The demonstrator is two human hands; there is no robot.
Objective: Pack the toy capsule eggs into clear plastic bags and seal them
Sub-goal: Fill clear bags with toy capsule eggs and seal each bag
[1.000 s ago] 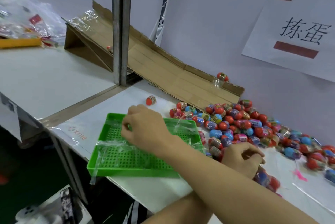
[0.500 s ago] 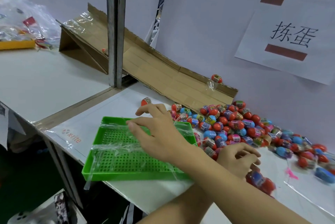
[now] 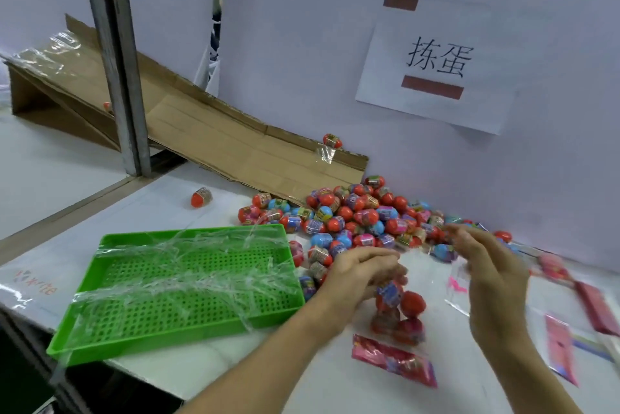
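A heap of red and blue toy capsule eggs (image 3: 352, 215) lies on the white table against the back wall. My left hand (image 3: 362, 271) grips the top of a clear plastic bag of eggs (image 3: 399, 313), which hangs just above the table. My right hand (image 3: 489, 276) hovers to the right of it with fingers extended and blurred, holding nothing that I can see. Behind that hand, a flat clear bag (image 3: 458, 289) with a pink mark lies on the table.
A green perforated tray (image 3: 110, 326) draped with clear plastic film sits at the left near the table edge. A cardboard ramp (image 3: 214, 135) slopes down to the heap behind a metal post (image 3: 114, 61). One stray egg (image 3: 201, 197) lies apart. Pink packets (image 3: 396, 361) lie front and right.
My right hand has left the green tray and swung right past my left hand. My left hand has come up holding the bag of eggs. The arms have uncrossed.
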